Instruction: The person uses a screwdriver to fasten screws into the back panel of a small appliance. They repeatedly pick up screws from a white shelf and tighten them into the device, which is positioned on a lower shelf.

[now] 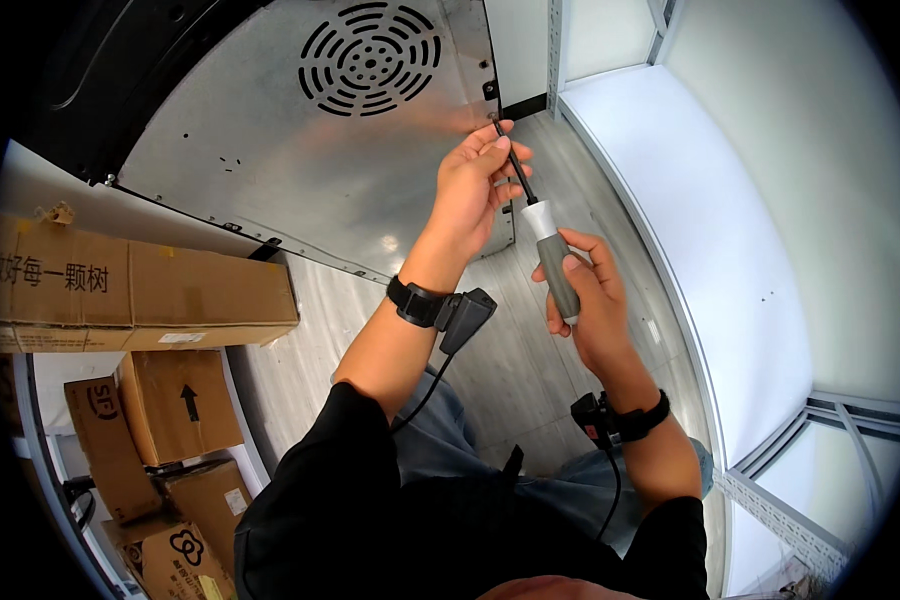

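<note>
A screwdriver (558,277) with a grey and white handle and a dark shaft is in my right hand (595,290), whose fingers wrap round the handle. My left hand (478,180) pinches the shaft near its tip. The tip meets the right edge of a large metal panel (270,150), close to a small screw or hole; which of these it is, I cannot make out. Round vent slots (370,58) are cut in the panel's upper part. Small dark clips and holes line its lower and right edges.
Cardboard boxes (210,295) stand at the left, with several more on a shelf below. A white shelf (710,230) with a metal frame curves along the right. Grey plank floor (490,360) lies under my arms. A cabled device (467,318) is strapped to each wrist.
</note>
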Demonstrator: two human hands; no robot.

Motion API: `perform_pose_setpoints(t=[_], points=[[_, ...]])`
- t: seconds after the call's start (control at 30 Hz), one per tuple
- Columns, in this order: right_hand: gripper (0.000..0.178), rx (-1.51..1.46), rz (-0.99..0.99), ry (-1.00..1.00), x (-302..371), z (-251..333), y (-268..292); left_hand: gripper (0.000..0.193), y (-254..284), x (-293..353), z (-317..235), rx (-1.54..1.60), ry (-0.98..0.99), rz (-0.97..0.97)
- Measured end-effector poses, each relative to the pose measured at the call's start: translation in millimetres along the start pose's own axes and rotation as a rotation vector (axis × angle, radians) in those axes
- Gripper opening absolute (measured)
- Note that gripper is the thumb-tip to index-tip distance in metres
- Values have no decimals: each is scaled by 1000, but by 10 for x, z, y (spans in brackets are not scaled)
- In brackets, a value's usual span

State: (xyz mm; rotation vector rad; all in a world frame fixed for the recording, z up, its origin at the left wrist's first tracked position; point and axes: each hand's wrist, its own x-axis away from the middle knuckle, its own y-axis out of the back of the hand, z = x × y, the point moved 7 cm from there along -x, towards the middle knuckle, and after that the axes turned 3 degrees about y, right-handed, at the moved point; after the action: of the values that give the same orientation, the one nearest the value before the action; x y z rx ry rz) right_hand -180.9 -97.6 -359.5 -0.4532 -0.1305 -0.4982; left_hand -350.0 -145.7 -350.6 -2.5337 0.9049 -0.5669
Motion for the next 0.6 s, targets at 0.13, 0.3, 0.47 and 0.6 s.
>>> perform_pose_setpoints(t=[0.13,0.3,0.47,0.6], points=[[31,2,-22,-21,17,10,11,24,-24,1,8,-15,-14,8],[31,-24,4,4,37,53,-15,23,-22,27,-11,-43,-22,-8],[31,-56,-2,-12,7,17,6,23,12,-15,7,-47,-19,11],[30,-88,5,-14,2,8,-1,22,17,-16,8,-48,-29,10]])
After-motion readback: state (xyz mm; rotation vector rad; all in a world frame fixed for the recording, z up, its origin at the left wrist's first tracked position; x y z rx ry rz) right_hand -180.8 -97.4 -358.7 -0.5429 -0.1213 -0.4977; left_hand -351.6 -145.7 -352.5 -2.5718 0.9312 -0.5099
